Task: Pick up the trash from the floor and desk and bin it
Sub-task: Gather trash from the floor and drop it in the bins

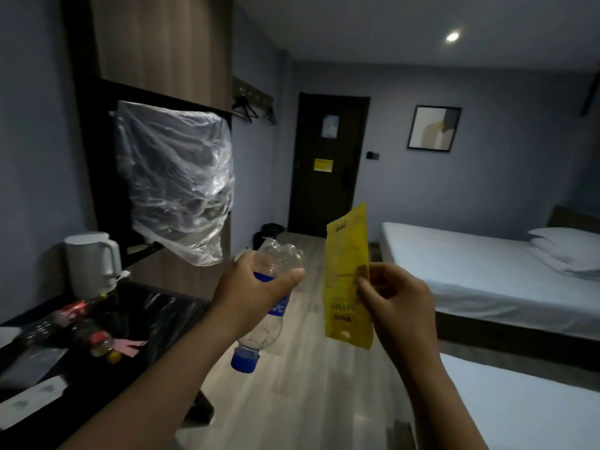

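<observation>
My left hand (256,287) grips a clear empty plastic bottle (264,329) upside down, its blue cap pointing at the floor. My right hand (389,297) pinches a flat yellow packet (345,254) by its right edge and holds it upright. Both hands are raised over the wooden floor (308,384), beside the black desk (146,319). On the desk lie more bottles (74,323), a pink scrap (128,347) and white wrappers (29,401). A dark bin (268,233) stands on the floor near the door.
A white kettle (92,264) stands at the back of the desk. A clear plastic sheet (178,183) hangs over a dark shelf above it. Two white beds (487,280) fill the right side. The dark door (328,164) is straight ahead.
</observation>
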Action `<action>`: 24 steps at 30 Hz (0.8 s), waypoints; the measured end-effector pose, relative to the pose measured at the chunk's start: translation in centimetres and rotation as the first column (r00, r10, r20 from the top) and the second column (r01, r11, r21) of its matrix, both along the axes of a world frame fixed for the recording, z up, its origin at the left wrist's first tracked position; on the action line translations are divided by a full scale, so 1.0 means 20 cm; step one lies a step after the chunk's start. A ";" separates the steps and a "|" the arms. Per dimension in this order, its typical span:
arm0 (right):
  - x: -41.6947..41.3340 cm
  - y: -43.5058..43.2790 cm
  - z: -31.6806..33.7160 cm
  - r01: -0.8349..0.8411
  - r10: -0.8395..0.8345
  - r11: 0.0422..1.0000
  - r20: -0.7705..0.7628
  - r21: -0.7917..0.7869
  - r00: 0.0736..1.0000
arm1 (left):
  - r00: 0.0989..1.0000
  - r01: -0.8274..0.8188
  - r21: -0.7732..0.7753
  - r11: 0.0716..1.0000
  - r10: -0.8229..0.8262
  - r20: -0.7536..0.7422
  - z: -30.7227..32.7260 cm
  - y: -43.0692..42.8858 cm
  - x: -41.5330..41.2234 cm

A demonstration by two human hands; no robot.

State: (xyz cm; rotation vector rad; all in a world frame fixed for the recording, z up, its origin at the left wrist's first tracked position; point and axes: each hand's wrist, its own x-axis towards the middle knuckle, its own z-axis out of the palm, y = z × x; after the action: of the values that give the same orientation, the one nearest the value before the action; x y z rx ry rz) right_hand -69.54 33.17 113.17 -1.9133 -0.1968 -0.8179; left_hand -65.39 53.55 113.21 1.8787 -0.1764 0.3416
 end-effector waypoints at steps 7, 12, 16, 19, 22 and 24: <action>-0.07 -0.48 -0.03 0.114 -0.116 0.992 0.039 0.045 0.992 | 0.986 0.165 -0.020 0.986 -0.166 -0.016 -0.03 -0.50 0.03; -0.04 -0.71 -0.07 0.145 -0.146 0.988 0.026 0.047 0.989 | 0.978 0.202 -0.016 0.979 -0.203 -0.043 -0.08 -0.75 0.10; 0.06 -0.81 -0.11 0.173 -0.174 0.982 0.010 0.070 0.985 | 0.971 0.228 -0.044 0.973 -0.230 -0.059 -0.10 -0.84 0.21; 0.19 -0.83 -0.15 0.185 -0.185 0.981 -0.007 0.059 0.983 | 0.971 0.222 -0.040 0.974 -0.225 -0.078 -0.15 -0.86 0.35; 0.37 -0.81 -0.21 0.195 -0.193 0.980 -0.030 0.048 0.981 | 0.967 0.232 -0.052 0.971 -0.236 -0.096 -0.20 -0.86 0.52; 0.53 -0.78 -0.23 0.202 -0.200 0.978 -0.041 0.043 0.979 | 0.965 0.237 -0.053 0.970 -0.242 -0.099 -0.22 -0.84 0.68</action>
State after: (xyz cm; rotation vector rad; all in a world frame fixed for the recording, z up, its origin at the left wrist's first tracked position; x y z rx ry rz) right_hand -58.98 17.48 108.57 -1.9232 0.0396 -0.9121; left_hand -51.87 36.81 108.76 1.8069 -0.3204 0.0802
